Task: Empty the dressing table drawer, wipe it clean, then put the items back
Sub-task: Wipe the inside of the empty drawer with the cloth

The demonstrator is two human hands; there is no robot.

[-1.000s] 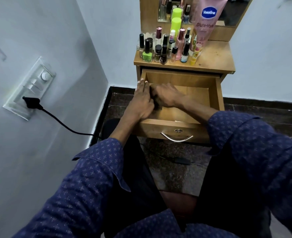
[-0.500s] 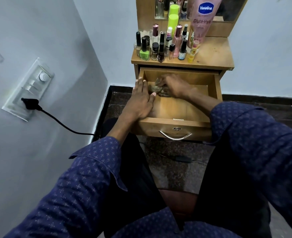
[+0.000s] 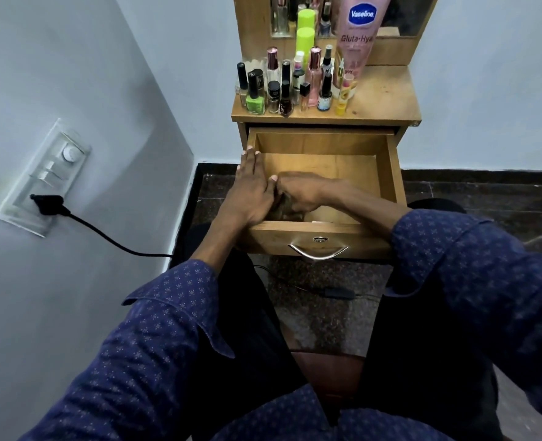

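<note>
The wooden drawer (image 3: 387, 173) of the dressing table is pulled out, and nothing but a cloth shows inside it. My right hand (image 3: 301, 194) is inside near the front left corner, curled round a dark brownish cloth (image 3: 284, 211) and pressing it on the drawer floor. My left hand (image 3: 252, 189) lies flat with straight fingers along the drawer's left wall. Several nail polish and perfume bottles (image 3: 282, 87) stand on the table top (image 3: 387, 100), with a pink Vaseline tube (image 3: 358, 33) behind them.
A mirror (image 3: 403, 14) rises at the back of the table. A wall with a switch panel (image 3: 45, 176) and a black plug and cable (image 3: 104, 233) is close on the left. A dark adapter (image 3: 338, 293) lies on the floor under the drawer handle (image 3: 319, 253).
My right hand with the cloth has swept from the back of the drawer toward the front left corner. The left hand has stayed on the left wall.
</note>
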